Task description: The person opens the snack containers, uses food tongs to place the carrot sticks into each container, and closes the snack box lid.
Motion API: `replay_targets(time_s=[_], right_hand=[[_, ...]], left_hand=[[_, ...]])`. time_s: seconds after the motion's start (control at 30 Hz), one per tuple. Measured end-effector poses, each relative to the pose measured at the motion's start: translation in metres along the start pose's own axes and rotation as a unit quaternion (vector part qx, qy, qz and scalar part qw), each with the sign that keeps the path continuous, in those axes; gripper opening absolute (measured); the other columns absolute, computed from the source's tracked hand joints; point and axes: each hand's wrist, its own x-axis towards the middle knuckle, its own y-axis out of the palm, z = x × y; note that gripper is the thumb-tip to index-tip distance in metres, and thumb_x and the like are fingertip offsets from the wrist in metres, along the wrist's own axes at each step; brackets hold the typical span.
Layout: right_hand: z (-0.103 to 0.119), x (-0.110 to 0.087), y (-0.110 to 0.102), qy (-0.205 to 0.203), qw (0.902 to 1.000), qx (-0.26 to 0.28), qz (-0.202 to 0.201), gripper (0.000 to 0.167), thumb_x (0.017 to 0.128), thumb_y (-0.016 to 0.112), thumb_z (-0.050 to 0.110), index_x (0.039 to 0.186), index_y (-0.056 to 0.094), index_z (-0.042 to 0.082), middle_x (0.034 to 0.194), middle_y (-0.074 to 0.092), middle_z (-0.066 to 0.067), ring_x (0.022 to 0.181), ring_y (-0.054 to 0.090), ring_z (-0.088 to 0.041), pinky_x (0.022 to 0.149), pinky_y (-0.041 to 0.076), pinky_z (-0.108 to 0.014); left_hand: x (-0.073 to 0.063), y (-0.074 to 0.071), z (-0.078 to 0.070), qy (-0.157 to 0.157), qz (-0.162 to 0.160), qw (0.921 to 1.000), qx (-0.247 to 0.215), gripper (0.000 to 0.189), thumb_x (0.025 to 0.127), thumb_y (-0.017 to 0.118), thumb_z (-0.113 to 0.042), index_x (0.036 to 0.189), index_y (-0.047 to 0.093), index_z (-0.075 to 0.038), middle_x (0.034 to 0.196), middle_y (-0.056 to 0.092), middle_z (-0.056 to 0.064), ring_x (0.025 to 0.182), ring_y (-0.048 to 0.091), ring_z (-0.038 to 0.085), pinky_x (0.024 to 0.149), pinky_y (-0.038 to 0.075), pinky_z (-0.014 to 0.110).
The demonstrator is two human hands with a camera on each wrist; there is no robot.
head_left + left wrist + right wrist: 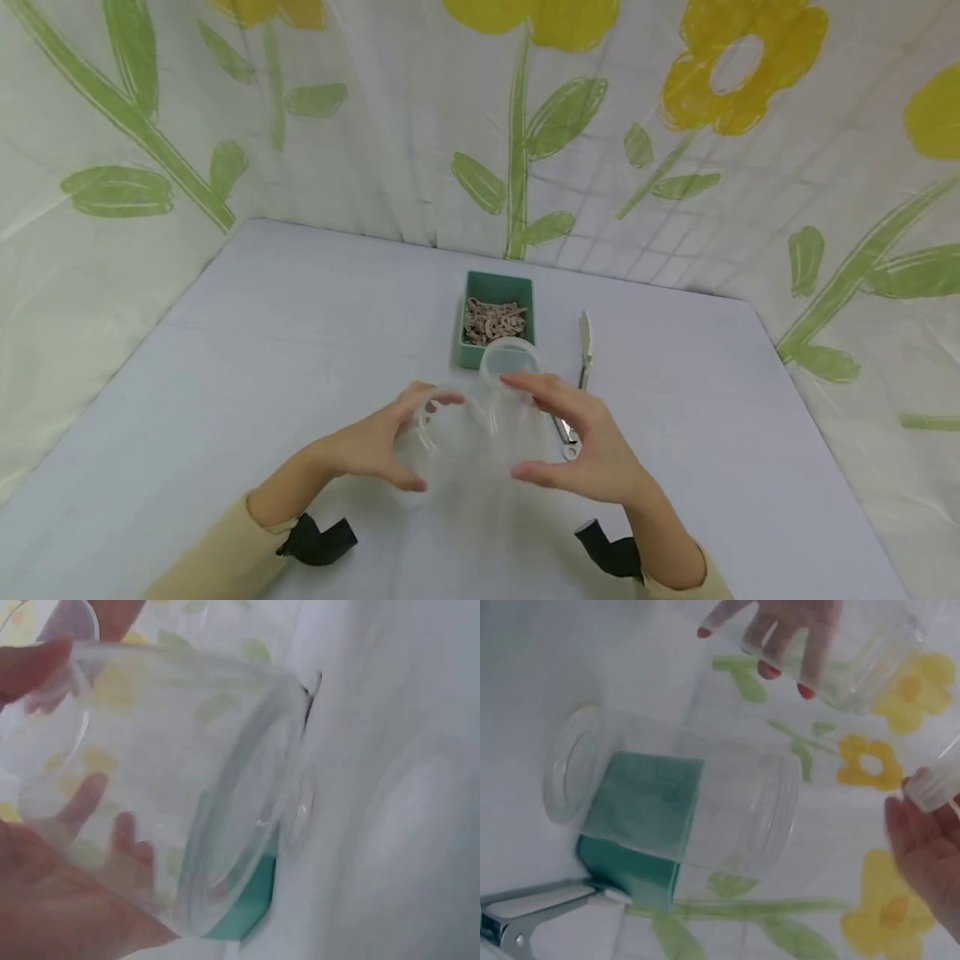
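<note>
My left hand (375,442) grips a clear plastic jar (150,750), tilted, with the thumb on one side and the fingers on the other. My right hand (581,433) is raised opposite it and pinches a clear round lid (937,780) by its edge. A second clear jar (727,795) stands upright on the table between the hands and the green box. In the head view its round top (510,357) shows just beyond my right fingers. The transparent parts overlap there, so the lid's outline is hard to make out.
A green rectangular box (471,357) behind the standing jar holds many small brownish curled pieces (493,321). To its right lies a silver metal utensil (587,337) with a blade-like end, partly behind my right hand. A flower-printed curtain (390,167) hangs behind the white table (300,333).
</note>
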Motion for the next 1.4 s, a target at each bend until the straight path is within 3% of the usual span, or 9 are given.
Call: replay_targets(time_s=[0.1, 0.2, 0.27, 0.37, 0.63, 0.77, 1.0, 1.3, 1.4], right_hand=[[0.001, -0.001, -0.006, 0.064, 0.9966, -0.02, -0.047, 0.065, 0.078, 0.081, 0.01, 0.135, 0.052, 0.0, 0.132, 0.057, -0.015, 0.121, 0.051, -0.014, 0.094, 0.047, -0.033], [0.001, -0.002, -0.009, 0.107, 0.9905, 0.012, -0.086, 0.064, 0.077, 0.077, 0.0, 0.135, 0.049, -0.005, 0.131, 0.054, -0.021, 0.12, 0.051, -0.014, 0.094, 0.045, -0.025], [0.001, -0.002, -0.009, 0.121, 0.9868, 0.045, -0.098, 0.064, 0.078, 0.074, -0.004, 0.136, 0.046, -0.009, 0.132, 0.051, -0.025, 0.12, 0.05, -0.016, 0.094, 0.045, -0.022], [0.001, -0.003, -0.007, 0.134, 0.9822, 0.071, -0.111, 0.064, 0.08, 0.073, -0.003, 0.136, 0.044, -0.011, 0.133, 0.049, -0.024, 0.12, 0.049, -0.018, 0.095, 0.045, -0.021], [-0.001, 0.0, -0.003, 0.147, 0.9793, 0.067, -0.122, 0.058, 0.077, 0.072, -0.011, 0.13, 0.048, -0.013, 0.127, 0.051, -0.026, 0.114, 0.051, -0.019, 0.094, 0.047, -0.023], [-0.002, 0.0, -0.003, 0.162, 0.9796, 0.04, -0.112, 0.059, 0.076, 0.076, -0.006, 0.13, 0.051, -0.01, 0.127, 0.054, -0.021, 0.115, 0.051, -0.026, 0.094, 0.048, -0.025], [-0.004, -0.001, 0.001, 0.171, 0.981, 0.025, -0.089, 0.061, 0.075, 0.078, -0.004, 0.13, 0.053, -0.007, 0.128, 0.055, -0.02, 0.115, 0.051, -0.037, 0.093, 0.05, -0.038], [-0.005, 0.003, 0.017, 0.18, 0.9825, 0.004, -0.048, 0.063, 0.076, 0.081, 0.004, 0.133, 0.054, -0.002, 0.13, 0.053, -0.012, 0.122, 0.049, -0.031, 0.097, 0.046, -0.047], [-0.006, 0.004, 0.027, 0.182, 0.9822, -0.031, -0.034, 0.064, 0.075, 0.083, 0.011, 0.133, 0.056, 0.002, 0.129, 0.053, -0.009, 0.122, 0.05, -0.029, 0.096, 0.047, -0.048]], left_hand=[[0.005, -0.006, 0.004, -0.021, -0.097, 0.9944, 0.037, 0.091, 0.065, 0.082, -0.003, 0.144, 0.038, -0.008, 0.134, 0.038, 0.021, 0.124, 0.033, 0.047, 0.1, 0.033, 0.063], [0.011, -0.008, 0.009, -0.051, -0.181, 0.9813, 0.042, 0.091, 0.063, 0.083, 0.003, 0.143, 0.04, -0.008, 0.137, 0.039, 0.021, 0.129, 0.033, 0.045, 0.103, 0.026, 0.068], [0.014, -0.009, 0.01, -0.069, -0.217, 0.973, 0.041, 0.091, 0.063, 0.083, 0.006, 0.143, 0.04, -0.007, 0.139, 0.038, 0.022, 0.131, 0.032, 0.043, 0.106, 0.023, 0.067], [0.017, -0.01, 0.012, -0.085, -0.244, 0.9656, 0.032, 0.092, 0.063, 0.081, 0.009, 0.143, 0.039, -0.005, 0.141, 0.038, 0.023, 0.133, 0.032, 0.04, 0.108, 0.021, 0.065], [0.025, -0.013, 0.016, -0.099, -0.285, 0.9534, 0.005, 0.091, 0.069, 0.079, 0.01, 0.146, 0.032, 0.001, 0.147, 0.035, 0.025, 0.138, 0.03, 0.038, 0.112, 0.017, 0.06], [0.029, -0.014, 0.017, -0.105, -0.295, 0.9496, 0.012, 0.09, 0.07, 0.079, 0.011, 0.146, 0.031, 0.003, 0.145, 0.037, 0.026, 0.138, 0.03, 0.039, 0.112, 0.019, 0.059], [0.036, -0.009, 0.026, -0.109, -0.291, 0.9494, 0.044, 0.09, 0.069, 0.081, 0.007, 0.145, 0.033, 0.002, 0.147, 0.038, 0.024, 0.137, 0.033, 0.039, 0.113, 0.022, 0.054], [0.036, -0.006, 0.034, -0.107, -0.279, 0.9524, 0.061, 0.09, 0.071, 0.082, 0.003, 0.147, 0.033, -0.002, 0.148, 0.038, 0.022, 0.138, 0.032, 0.038, 0.112, 0.024, 0.055], [0.036, -0.007, 0.035, -0.102, -0.271, 0.9549, 0.065, 0.091, 0.071, 0.082, 0.002, 0.148, 0.032, -0.003, 0.147, 0.039, 0.022, 0.137, 0.033, 0.038, 0.11, 0.026, 0.056]])
